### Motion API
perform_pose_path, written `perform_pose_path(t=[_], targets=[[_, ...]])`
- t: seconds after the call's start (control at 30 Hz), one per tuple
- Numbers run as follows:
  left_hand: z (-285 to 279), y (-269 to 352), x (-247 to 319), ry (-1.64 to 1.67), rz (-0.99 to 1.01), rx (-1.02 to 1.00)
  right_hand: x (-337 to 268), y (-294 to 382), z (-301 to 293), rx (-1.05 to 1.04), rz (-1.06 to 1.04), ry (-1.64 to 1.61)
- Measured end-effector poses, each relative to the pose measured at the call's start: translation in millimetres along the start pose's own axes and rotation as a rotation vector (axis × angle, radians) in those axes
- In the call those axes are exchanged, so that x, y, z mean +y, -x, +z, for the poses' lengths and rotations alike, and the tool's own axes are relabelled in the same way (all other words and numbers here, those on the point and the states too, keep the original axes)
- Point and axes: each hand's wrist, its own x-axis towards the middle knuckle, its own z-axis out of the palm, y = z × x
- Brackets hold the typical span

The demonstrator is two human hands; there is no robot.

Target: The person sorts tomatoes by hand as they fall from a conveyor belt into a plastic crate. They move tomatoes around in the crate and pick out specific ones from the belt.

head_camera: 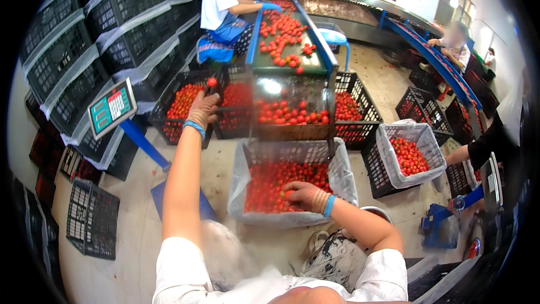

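Observation:
In front of me stands a black plastic crate with a pale liner [293, 218], holding small red tomatoes [308, 175]. My right hand [310, 196] is over these tomatoes, its thumb and fingers closed around a small red tomato [289, 194]. My left hand [203, 109] reaches out to the black crate of orange-red tomatoes [185, 101] at the left. A single red tomato [211, 82] shows at its fingertips; whether they grip it or it is loose, I cannot tell. Both wrists have tan and blue bands.
A sorting conveyor [291, 46] slopes down to a metal chute with tomatoes [291, 114]. Beside it sits a person in blue gloves [221, 8]. A digital scale [112, 107] and stacked crates [130, 21] stand left. Right are a lined tomato crate [382, 139] and another person's arm [460, 155].

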Motion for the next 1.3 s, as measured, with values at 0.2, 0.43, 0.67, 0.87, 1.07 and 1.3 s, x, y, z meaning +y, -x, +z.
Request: perform_pose_path(t=[0.2,0.43,0.67,0.87,1.07,1.3], targets=[[61,44,-31,0.004,0.208,-0.062,-46,63,10,0.484,-0.881,0.726],[116,158,-106,0.152,0.180,-0.323,-160,196,-18,1.510,-1.867,0.797],[132,152,-142,-0.203,0.246,-0.415,-344,135,-136,1.834,-1.438,1.017],[109,140,-149,-0.233,0.287,-0.298,-242,64,-86,1.585,-1.784,0.999],[106,139,-148,-0.258,0.275,-0.292,-150,44,-115,1.412,-1.427,0.810],[116,111,-86,-0.041,0.435,-0.163,-119,41,-133,1.005,-1.056,0.720]])
